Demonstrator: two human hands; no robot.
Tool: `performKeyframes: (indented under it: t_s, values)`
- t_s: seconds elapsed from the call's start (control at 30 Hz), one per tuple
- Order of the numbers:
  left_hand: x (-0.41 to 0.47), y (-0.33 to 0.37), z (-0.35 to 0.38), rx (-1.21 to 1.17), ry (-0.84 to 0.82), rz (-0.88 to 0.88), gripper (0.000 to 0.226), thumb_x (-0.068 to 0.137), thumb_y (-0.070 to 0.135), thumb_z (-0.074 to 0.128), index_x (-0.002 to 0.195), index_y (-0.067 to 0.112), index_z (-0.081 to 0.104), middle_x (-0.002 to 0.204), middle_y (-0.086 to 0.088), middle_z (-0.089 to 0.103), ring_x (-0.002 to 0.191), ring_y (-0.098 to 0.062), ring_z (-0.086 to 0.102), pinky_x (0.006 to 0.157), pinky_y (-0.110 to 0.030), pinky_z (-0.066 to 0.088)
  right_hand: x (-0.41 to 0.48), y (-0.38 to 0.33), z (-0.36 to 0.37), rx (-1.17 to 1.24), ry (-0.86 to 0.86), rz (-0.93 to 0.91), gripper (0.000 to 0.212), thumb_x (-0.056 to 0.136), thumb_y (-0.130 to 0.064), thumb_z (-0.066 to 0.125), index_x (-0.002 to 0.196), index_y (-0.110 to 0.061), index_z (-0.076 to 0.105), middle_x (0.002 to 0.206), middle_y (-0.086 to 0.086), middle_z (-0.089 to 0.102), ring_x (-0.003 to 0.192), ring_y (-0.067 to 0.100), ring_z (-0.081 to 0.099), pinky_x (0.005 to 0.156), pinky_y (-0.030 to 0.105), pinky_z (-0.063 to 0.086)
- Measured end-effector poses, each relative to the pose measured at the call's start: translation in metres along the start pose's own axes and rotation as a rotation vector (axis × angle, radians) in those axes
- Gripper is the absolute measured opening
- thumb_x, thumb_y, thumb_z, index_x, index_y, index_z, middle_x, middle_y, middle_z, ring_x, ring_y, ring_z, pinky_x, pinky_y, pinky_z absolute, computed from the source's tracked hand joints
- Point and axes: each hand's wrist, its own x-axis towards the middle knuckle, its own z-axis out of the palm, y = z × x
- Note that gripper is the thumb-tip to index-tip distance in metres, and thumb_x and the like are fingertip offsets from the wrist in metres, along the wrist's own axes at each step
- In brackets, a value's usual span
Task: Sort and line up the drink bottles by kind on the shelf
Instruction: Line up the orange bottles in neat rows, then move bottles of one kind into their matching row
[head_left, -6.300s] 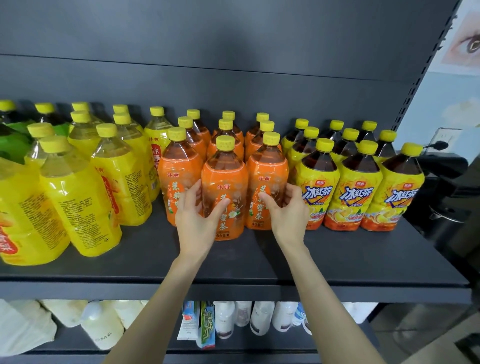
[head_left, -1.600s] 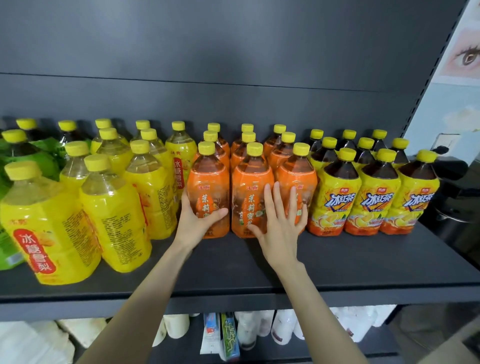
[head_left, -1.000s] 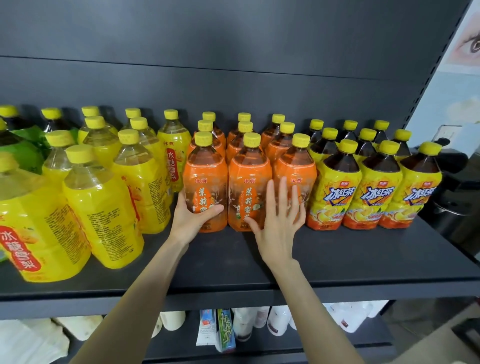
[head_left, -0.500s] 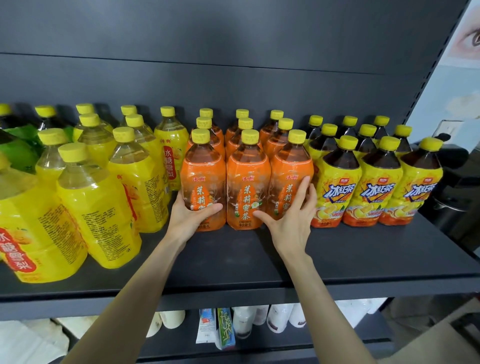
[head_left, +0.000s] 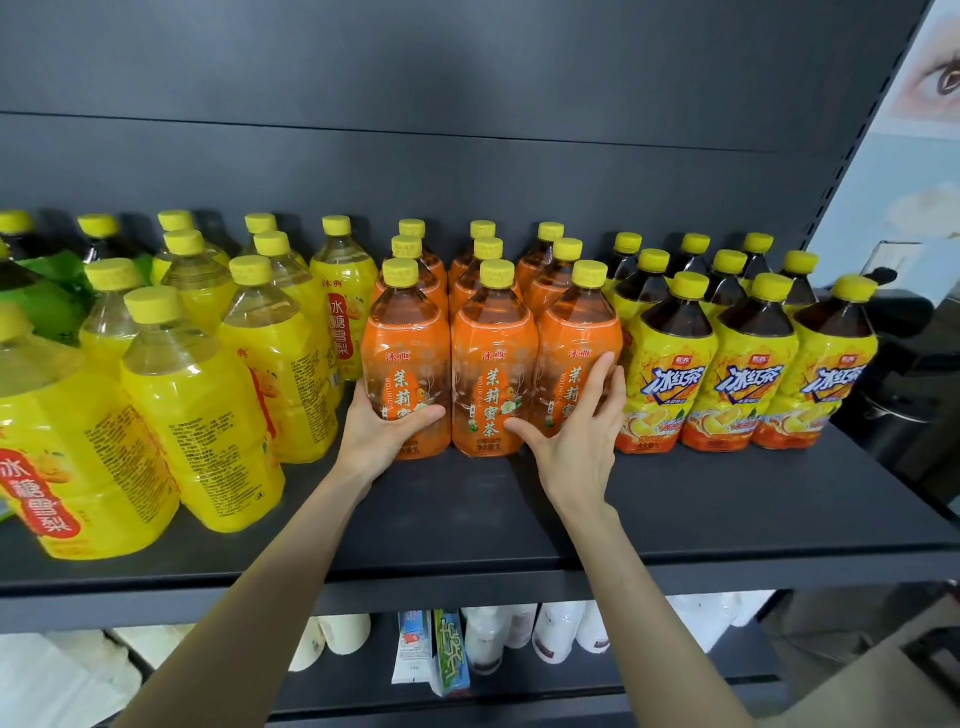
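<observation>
Orange-labelled tea bottles with yellow caps stand in three columns mid-shelf. My left hand (head_left: 376, 434) grips the base of the front left orange bottle (head_left: 408, 343), thumb across its label. My right hand (head_left: 579, 431) clasps the front right orange bottle (head_left: 576, 327), with its thumb at the base and its fingers up the gap beside the iced tea bottles (head_left: 670, 374). The front middle orange bottle (head_left: 493, 358) stands between my hands. Yellow pear-drink bottles (head_left: 192, 405) crowd the left in looser rows.
Green-labelled bottles (head_left: 41, 296) stand at the far left behind the yellow ones. The dark shelf board (head_left: 519, 525) has bare room along its front edge. White bottles and small cartons (head_left: 452, 649) sit on the shelf below. A dark appliance (head_left: 904, 364) stands off the shelf's right end.
The right hand turned from lying flat on the front bottles to clasping the right orange bottle's side. The three front orange bottles now stand close together. The left hand stayed on the left bottle.
</observation>
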Motion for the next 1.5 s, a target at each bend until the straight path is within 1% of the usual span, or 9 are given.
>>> performKeyframes:
  t_s: [0.23, 0.4, 0.57, 0.73, 1.03, 1.13, 1.3, 1.43, 1.5]
  values:
    - [-0.011, 0.007, -0.001, 0.096, 0.063, 0.025, 0.096, 0.067, 0.033, 0.083, 0.143, 0.017, 0.027, 0.140, -0.007, 0.045, 0.127, -0.024, 0.046, 0.100, -0.038, 0.042, -0.005, -0.005, -0.015, -0.050, -0.086, 0.010, 0.115, 0.077, -0.043, 0.076, 0.152, -0.017, -0.007, 0.160, 0.017, 0.001, 0.146, 0.035, 0.012, 0.111, 0.049, 0.031]
    - [-0.038, 0.004, -0.012, 0.259, 0.174, 0.180, 0.087, 0.076, 0.037, 0.076, 0.145, 0.013, 0.031, 0.145, -0.009, 0.043, 0.132, -0.026, 0.042, 0.106, -0.045, 0.041, -0.028, -0.012, -0.030, -0.006, -0.004, -0.126, 0.057, 0.089, -0.031, 0.066, 0.138, -0.009, 0.047, 0.153, 0.014, 0.031, 0.137, 0.032, 0.033, 0.101, 0.044, 0.040]
    - [-0.076, 0.018, -0.050, 0.268, 0.297, 0.397, 0.032, 0.086, 0.019, 0.068, 0.116, 0.008, 0.064, 0.119, -0.008, 0.061, 0.111, -0.018, 0.057, 0.089, -0.025, 0.046, -0.050, -0.043, -0.030, 0.232, 0.033, -0.219, 0.023, 0.090, -0.022, 0.062, 0.105, -0.006, 0.069, 0.112, 0.009, 0.067, 0.106, 0.026, 0.060, 0.089, 0.036, 0.048]
    - [-0.095, 0.028, -0.104, 0.187, 0.373, 0.430, 0.011, 0.088, 0.018, 0.065, 0.098, 0.013, 0.067, 0.088, 0.007, 0.066, 0.081, 0.007, 0.061, 0.073, -0.002, 0.042, -0.068, -0.094, -0.021, 0.404, -0.026, -0.290, 0.025, 0.089, -0.025, 0.055, 0.096, -0.007, 0.071, 0.096, 0.004, 0.069, 0.091, 0.018, 0.063, 0.079, 0.031, 0.050]
    - [-0.103, -0.005, -0.210, 0.190, 0.530, 0.476, 0.006, 0.089, 0.023, 0.065, 0.094, 0.020, 0.063, 0.084, 0.005, 0.065, 0.079, 0.005, 0.059, 0.071, -0.012, 0.046, -0.119, -0.176, 0.048, 0.533, -0.138, -0.309, 0.026, 0.089, -0.027, 0.056, 0.100, -0.009, 0.070, 0.093, -0.002, 0.065, 0.085, 0.010, 0.062, 0.072, 0.029, 0.053]
    - [-0.097, -0.019, -0.242, 0.172, 0.533, 0.491, 0.016, 0.087, 0.038, 0.060, 0.098, 0.025, 0.060, 0.092, 0.005, 0.062, 0.085, -0.007, 0.061, 0.075, -0.023, 0.048, -0.138, -0.198, 0.071, 0.559, -0.124, -0.232, 0.031, 0.089, -0.033, 0.057, 0.106, -0.010, 0.068, 0.099, 0.000, 0.065, 0.089, 0.013, 0.063, 0.072, 0.032, 0.054]
    - [-0.073, -0.035, -0.269, 0.147, 0.443, 0.433, 0.048, 0.080, 0.050, 0.063, 0.115, 0.020, 0.049, 0.111, 0.001, 0.049, 0.104, -0.012, 0.051, 0.085, -0.022, 0.043, -0.159, -0.218, 0.092, 0.534, -0.048, -0.135, 0.039, 0.089, -0.037, 0.062, 0.121, -0.013, 0.058, 0.112, -0.004, 0.055, 0.099, 0.011, 0.057, 0.084, 0.038, 0.052]
    - [-0.056, -0.039, -0.273, 0.047, 0.293, 0.360, 0.061, 0.075, 0.061, 0.062, 0.121, 0.029, 0.039, 0.121, 0.000, 0.047, 0.113, -0.011, 0.049, 0.088, -0.019, 0.041, -0.158, -0.229, 0.100, 0.461, -0.053, -0.024, 0.071, 0.081, -0.062, 0.058, 0.133, -0.015, 0.046, 0.125, -0.004, 0.049, 0.115, 0.018, 0.050, 0.094, 0.046, 0.046]
    - [-0.048, -0.042, -0.273, -0.020, 0.221, 0.323, 0.068, 0.074, 0.066, 0.057, 0.127, 0.028, 0.038, 0.125, 0.001, 0.048, 0.116, -0.012, 0.050, 0.092, -0.026, 0.045, -0.151, -0.232, 0.106, 0.488, -0.118, 0.034, 0.089, 0.075, -0.075, 0.053, 0.141, -0.017, 0.037, 0.135, -0.002, 0.046, 0.125, 0.019, 0.045, 0.101, 0.047, 0.042]
